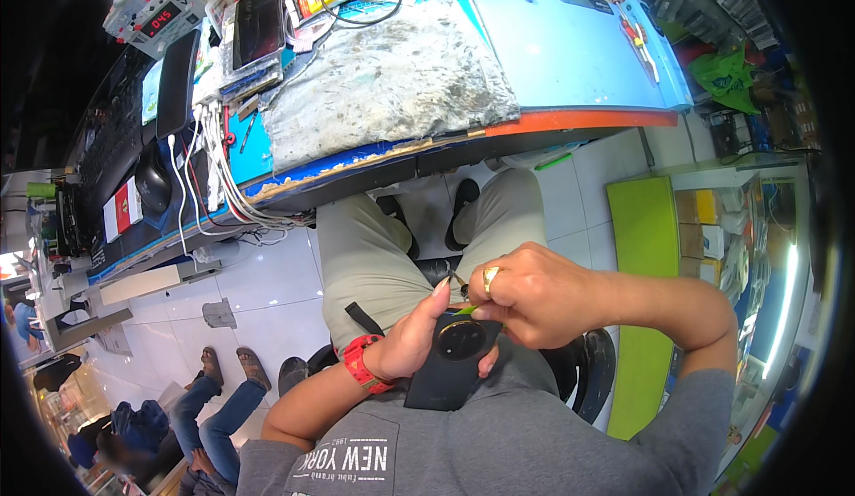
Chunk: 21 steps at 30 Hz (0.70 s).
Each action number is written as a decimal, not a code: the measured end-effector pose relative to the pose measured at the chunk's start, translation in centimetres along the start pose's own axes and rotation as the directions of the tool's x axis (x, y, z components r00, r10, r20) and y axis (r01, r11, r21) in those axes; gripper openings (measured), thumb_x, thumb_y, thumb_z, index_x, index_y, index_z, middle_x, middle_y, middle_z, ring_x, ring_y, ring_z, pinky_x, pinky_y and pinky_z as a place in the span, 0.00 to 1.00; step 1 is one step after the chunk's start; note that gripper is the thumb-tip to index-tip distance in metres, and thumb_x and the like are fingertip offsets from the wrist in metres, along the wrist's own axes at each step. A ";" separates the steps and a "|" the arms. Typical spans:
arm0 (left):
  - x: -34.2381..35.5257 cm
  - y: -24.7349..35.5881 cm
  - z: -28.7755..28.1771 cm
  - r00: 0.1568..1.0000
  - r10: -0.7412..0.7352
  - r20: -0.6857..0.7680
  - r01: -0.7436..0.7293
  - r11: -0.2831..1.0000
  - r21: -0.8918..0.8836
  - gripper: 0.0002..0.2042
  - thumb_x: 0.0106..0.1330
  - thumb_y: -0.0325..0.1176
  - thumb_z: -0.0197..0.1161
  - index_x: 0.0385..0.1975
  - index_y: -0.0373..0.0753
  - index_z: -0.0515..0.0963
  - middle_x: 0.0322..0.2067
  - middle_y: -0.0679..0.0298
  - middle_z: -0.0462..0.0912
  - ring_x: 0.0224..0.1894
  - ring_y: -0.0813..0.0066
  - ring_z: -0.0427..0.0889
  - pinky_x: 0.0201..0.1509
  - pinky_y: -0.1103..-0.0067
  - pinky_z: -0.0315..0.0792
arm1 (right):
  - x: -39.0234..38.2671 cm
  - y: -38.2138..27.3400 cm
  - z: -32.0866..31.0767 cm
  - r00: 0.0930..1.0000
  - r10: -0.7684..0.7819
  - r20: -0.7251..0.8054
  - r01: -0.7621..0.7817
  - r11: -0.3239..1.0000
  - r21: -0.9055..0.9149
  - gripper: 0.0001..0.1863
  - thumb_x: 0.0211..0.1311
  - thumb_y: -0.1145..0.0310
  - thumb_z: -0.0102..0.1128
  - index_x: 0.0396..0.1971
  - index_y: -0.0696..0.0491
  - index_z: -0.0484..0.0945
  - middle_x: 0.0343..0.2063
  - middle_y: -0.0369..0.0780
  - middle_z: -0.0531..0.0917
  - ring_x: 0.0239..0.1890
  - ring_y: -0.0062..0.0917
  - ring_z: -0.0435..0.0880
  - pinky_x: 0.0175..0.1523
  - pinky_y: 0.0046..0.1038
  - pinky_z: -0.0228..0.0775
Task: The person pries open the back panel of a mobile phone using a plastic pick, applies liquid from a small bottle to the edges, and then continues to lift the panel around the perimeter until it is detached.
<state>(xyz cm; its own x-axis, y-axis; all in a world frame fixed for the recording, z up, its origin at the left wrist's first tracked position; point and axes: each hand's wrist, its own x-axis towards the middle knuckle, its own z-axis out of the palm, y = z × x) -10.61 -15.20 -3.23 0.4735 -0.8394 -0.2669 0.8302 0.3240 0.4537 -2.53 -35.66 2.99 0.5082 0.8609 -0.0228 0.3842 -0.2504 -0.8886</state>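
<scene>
My left hand (411, 340) is closed around a dark smartphone (434, 385), held tilted over my lap with its back showing. A large round camera ring (461, 340) sits near the phone's upper end. My right hand (534, 296), with a gold ring on one finger, pinches a thin green piece (479, 311) against the phone's top edge. How far that piece reaches under the edge is hidden by the fingers. A small dark tip shows between the two hands, too small to name.
Ahead stands a workbench with a stained grey cloth (401, 86) and a light blue mat (561, 60). To its left are a power supply (158, 22), another phone (178, 86), white cables (214, 153) and a mouse (154, 184). A green-edged cabinet (637, 309) stands right; another person's legs (209, 416) show lower left.
</scene>
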 end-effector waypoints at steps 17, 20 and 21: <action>-0.1 0.0 -0.2 0.999 0.021 -0.043 -0.020 0.999 0.027 0.53 0.66 0.77 0.16 0.53 0.31 0.76 0.40 0.58 0.84 0.40 0.73 0.83 0.50 0.77 0.76 | -2.6 -0.1 3.4 0.900 0.275 -0.339 -0.213 0.955 0.209 0.05 0.65 0.77 0.63 0.30 0.60 0.77 0.25 0.43 0.82 0.24 0.34 0.85 0.28 0.34 0.74; 0.3 -0.2 0.3 0.996 0.059 -0.061 -0.056 0.997 0.045 0.50 0.68 0.74 0.17 0.54 0.31 0.74 0.42 0.57 0.83 0.40 0.72 0.83 0.50 0.76 0.76 | -3.5 0.0 2.9 0.910 0.245 -0.334 -0.200 0.966 0.165 0.06 0.65 0.77 0.63 0.29 0.60 0.76 0.26 0.44 0.82 0.24 0.34 0.85 0.28 0.33 0.74; 0.3 -0.2 0.5 0.997 0.051 -0.062 -0.049 0.998 0.038 0.50 0.69 0.74 0.17 0.55 0.31 0.73 0.42 0.57 0.83 0.40 0.71 0.83 0.50 0.75 0.77 | -3.8 0.2 2.9 0.915 0.235 -0.329 -0.193 0.969 0.154 0.06 0.64 0.77 0.63 0.28 0.60 0.76 0.25 0.44 0.82 0.23 0.34 0.84 0.28 0.33 0.73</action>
<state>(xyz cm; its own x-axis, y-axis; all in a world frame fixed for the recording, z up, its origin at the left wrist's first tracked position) -10.77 -15.78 -2.97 0.5327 -0.7929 -0.2957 0.7942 0.3477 0.4984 -6.58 -37.66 1.61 0.8088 0.5828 -0.0786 0.1554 -0.3407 -0.9272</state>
